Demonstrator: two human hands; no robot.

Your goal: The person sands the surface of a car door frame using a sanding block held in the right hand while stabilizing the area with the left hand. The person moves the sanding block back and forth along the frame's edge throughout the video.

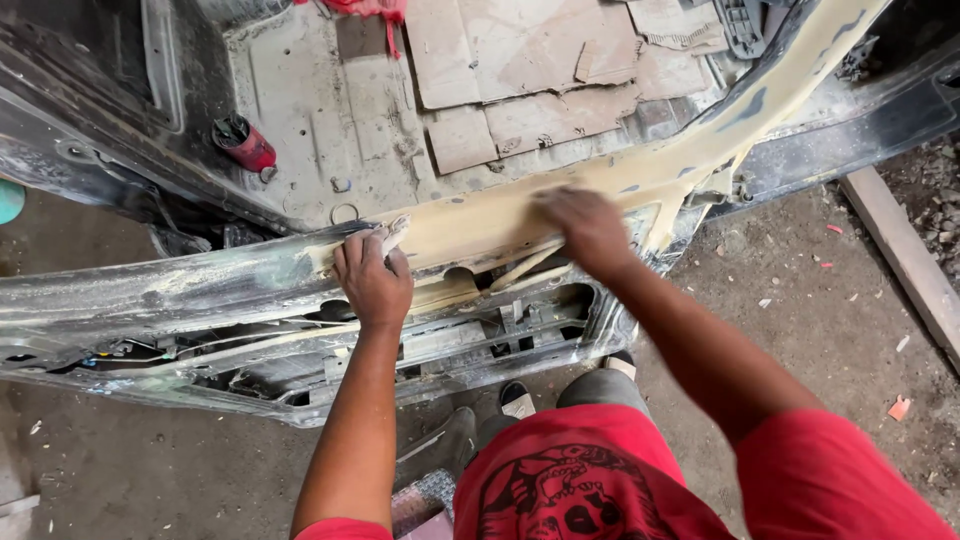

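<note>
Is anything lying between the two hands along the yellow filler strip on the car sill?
Nothing visible: between left hand and right hand, the yellow filler-coated sill is bare.

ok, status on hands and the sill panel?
Left hand gripping a pale scrap on the yellow-filled sill. Right hand flat on the filler, blurred. Red can lies on the stripped floor pan, apart from both.

Sill panel [500,225]: matt yellow filler, rough, over bare grey metal
Cardboard sheets [530,70], beyond the sill panel: torn, dusty paperboard
Floor [800,300]: gritty dirt
</note>
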